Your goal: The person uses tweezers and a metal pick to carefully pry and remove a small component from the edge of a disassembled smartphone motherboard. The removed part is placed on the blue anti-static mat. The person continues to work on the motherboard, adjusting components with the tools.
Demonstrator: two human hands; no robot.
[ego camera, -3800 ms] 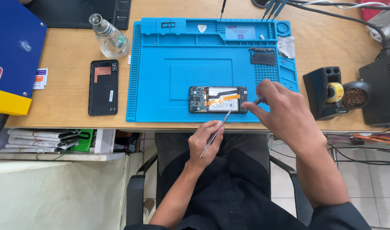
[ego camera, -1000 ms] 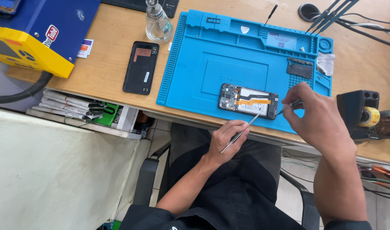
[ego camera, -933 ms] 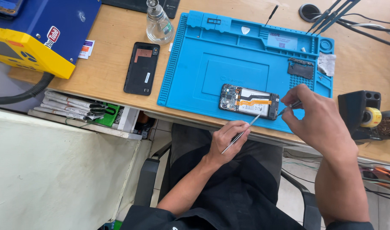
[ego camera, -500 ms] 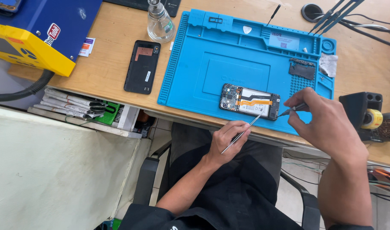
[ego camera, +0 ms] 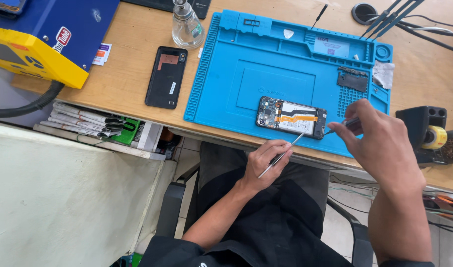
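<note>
I see a small white-and-orange sachet (ego camera: 102, 53) near the desk's left edge and a pale rectangular label (ego camera: 332, 48) at the blue mat's far edge.

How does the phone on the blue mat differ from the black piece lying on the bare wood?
The opened phone lies crosswise on the blue mat, its boards and orange ribbon exposed; the black back cover lies lengthwise on the desk, a plain shell. The left hand and right hand bring tools to the phone; the cover lies untouched. Both are flat rectangles.
</note>
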